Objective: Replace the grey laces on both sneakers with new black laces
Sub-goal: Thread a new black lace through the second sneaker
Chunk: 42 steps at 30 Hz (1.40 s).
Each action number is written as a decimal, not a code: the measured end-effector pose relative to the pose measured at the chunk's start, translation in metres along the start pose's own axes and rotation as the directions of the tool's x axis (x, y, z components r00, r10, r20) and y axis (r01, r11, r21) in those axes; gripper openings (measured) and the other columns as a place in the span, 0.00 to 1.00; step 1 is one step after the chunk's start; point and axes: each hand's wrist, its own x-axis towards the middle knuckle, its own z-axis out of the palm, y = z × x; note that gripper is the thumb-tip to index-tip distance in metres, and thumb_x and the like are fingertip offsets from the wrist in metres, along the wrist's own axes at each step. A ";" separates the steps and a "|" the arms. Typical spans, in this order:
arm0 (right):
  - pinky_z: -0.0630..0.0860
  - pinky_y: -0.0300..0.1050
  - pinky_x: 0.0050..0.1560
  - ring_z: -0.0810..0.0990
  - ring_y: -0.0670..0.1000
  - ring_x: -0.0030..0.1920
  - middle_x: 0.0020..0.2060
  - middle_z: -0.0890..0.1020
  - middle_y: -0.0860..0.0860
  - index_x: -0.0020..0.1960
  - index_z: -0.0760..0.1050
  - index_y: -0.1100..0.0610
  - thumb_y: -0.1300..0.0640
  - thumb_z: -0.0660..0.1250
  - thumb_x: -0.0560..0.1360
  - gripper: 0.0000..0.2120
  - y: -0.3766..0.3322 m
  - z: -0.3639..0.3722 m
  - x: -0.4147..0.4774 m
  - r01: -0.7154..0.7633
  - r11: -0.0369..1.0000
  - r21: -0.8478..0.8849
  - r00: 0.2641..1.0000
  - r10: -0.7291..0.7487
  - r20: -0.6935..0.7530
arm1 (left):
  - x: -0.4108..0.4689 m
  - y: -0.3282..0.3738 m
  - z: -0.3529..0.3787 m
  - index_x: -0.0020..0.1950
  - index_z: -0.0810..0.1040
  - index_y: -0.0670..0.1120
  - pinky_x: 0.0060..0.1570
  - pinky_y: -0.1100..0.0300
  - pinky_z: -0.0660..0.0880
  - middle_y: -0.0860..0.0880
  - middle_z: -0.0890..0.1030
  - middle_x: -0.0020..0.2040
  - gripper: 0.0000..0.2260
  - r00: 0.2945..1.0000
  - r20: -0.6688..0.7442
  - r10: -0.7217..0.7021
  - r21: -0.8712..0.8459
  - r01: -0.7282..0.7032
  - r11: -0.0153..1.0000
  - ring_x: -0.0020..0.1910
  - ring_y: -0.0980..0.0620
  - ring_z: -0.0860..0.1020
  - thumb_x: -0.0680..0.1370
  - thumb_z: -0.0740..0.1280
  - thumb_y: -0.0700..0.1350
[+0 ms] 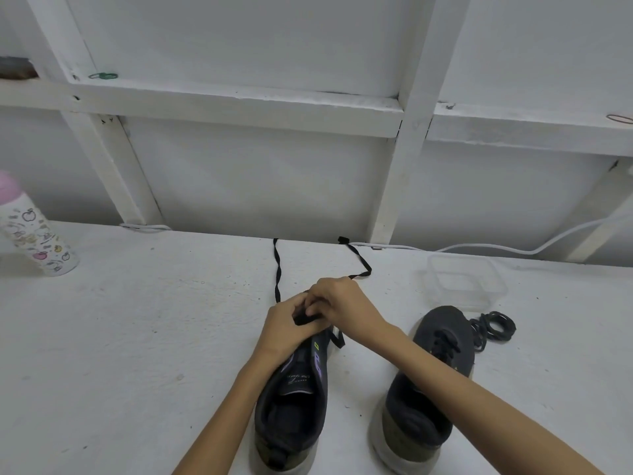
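Sneaker (291, 423), black lace (278, 265), clear tub (462, 260)

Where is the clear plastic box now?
In the head view, the box sits on the table at the right, just behind the toe of the right sneaker and the coiled dark lace.

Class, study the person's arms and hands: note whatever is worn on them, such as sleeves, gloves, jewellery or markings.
The left forearm and right forearm are bare to the frame's edge; no sleeve shows. Neither left hand nor right hand wears gloves; no watch, ring, bracelet or marking is visible.
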 end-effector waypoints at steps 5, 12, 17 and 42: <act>0.76 0.52 0.36 0.78 0.54 0.36 0.37 0.80 0.55 0.41 0.77 0.64 0.70 0.65 0.70 0.04 0.002 0.008 -0.004 0.116 0.993 -0.013 0.980 -0.116 -0.163 | 0.002 -0.006 0.001 0.45 0.81 0.48 0.41 0.65 0.76 0.55 0.84 0.37 0.07 0.998 -0.053 0.020 0.060 -0.017 0.998 0.40 0.58 0.82 0.70 0.76 0.41; 0.73 0.39 0.35 0.75 0.49 0.35 0.34 0.79 0.53 0.39 0.77 0.63 0.76 0.67 0.65 0.10 -0.007 -0.009 0.015 0.247 0.965 -0.088 0.868 -0.261 -0.423 | 0.001 -0.004 -0.003 0.45 0.82 0.54 0.48 0.65 0.77 0.57 0.85 0.40 0.09 0.999 -0.028 0.016 0.026 -0.015 1.000 0.44 0.59 0.82 0.68 0.78 0.45; 0.74 0.38 0.37 0.79 0.49 0.36 0.34 0.81 0.54 0.39 0.77 0.65 0.78 0.64 0.66 0.11 -0.014 -0.053 0.046 0.271 0.962 -0.038 0.739 -0.233 -0.632 | 0.001 -0.004 0.001 0.47 0.83 0.49 0.55 0.60 0.78 0.54 0.86 0.43 0.10 1.000 0.000 -0.011 -0.048 0.011 0.999 0.47 0.58 0.83 0.68 0.79 0.42; 0.61 0.37 0.27 0.69 0.48 0.28 0.25 0.76 0.50 0.43 0.82 0.64 0.49 0.72 0.74 0.17 0.014 -0.024 0.029 -0.549 0.762 0.344 0.819 0.407 0.405 | 0.007 -0.007 0.007 0.52 0.82 0.46 0.55 0.59 0.78 0.53 0.86 0.42 0.06 0.999 0.015 -0.037 -0.063 0.038 0.997 0.48 0.58 0.83 0.79 0.68 0.46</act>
